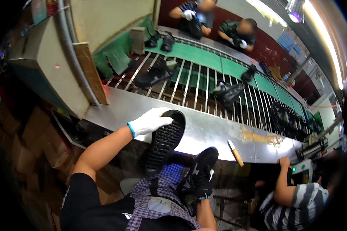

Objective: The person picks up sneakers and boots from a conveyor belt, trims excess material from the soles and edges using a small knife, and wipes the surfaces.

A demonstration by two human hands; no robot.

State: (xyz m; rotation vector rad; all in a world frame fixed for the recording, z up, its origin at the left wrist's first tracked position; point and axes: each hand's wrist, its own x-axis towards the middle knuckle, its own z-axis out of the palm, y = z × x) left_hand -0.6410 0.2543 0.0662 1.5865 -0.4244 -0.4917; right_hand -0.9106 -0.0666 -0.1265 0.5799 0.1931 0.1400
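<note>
My left hand (pixel 152 121), in a white glove with a blue cuff, grips a black rubber shoe sole (pixel 167 139) near one end. The sole stands tilted, its face of raised ridges and hollows turned toward me. Over my lap, a black sneaker (pixel 197 171) with a pale side mark is in my right hand (pixel 211 174). That hand is mostly hidden behind the shoe; only a bit of white glove shows beside it. Sole and sneaker are apart. To the right, a knife (pixel 235 153) with a wooden handle lies on the metal ledge (pixel 208 127).
Beyond the ledge runs a roller conveyor (pixel 196 86) carrying several black shoes (pixel 154 73), with a green strip (pixel 200 56) behind. Two people (pixel 239 32) work across it. Another person (pixel 297 200) sits at right. A cabinet (pixel 52 61) and cardboard boxes (pixel 36 134) stand left.
</note>
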